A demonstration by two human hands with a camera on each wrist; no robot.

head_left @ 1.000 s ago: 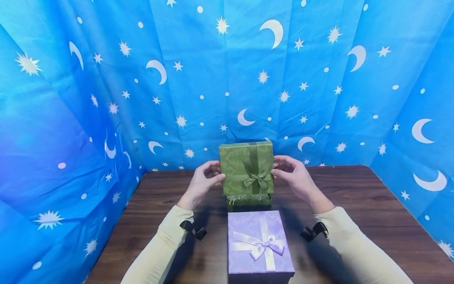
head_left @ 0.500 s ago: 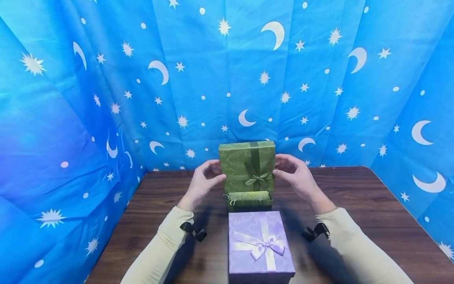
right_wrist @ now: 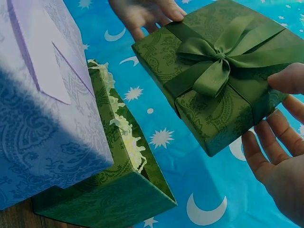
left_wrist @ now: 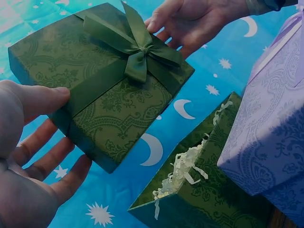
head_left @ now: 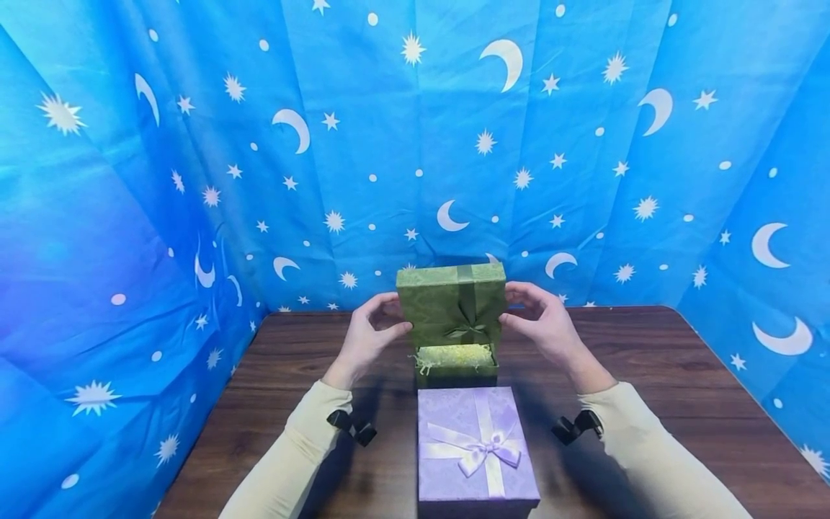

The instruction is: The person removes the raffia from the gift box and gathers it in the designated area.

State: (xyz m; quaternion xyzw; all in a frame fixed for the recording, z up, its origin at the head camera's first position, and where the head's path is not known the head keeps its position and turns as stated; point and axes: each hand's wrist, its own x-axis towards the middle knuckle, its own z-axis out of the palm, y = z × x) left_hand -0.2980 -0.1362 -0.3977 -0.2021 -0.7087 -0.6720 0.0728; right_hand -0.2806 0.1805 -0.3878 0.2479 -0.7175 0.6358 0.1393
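A green patterned gift box lid point(head_left: 431, 313) with a green ribbon bow point(left_wrist: 142, 50) is held up between both hands, tilted, its top facing the head camera. My left hand point(head_left: 369, 335) grips the lid's left side, thumb on the front and fingers behind. The right hand point(head_left: 545, 324) grips the opposite side the same way, as the right wrist view shows. Below the lid stands the uncovered green box base point(head_left: 457, 376), with pale shredded paper point(head_left: 456, 356) inside and some strands hanging over its rim. The lid hangs apart from the base.
In front of the green base stands a closed lavender gift box point(head_left: 454, 479) with a pale ribbon bow point(head_left: 488, 448), hiding part of the base. Both rest on a dark wooden table point(head_left: 272, 389). Blue cloth point(head_left: 363, 144) with moons and stars surrounds the table on three sides.
Between the hands the lid has tipped, showing more of its top edge and less of its front. More of the shredded paper in the base has come into view.
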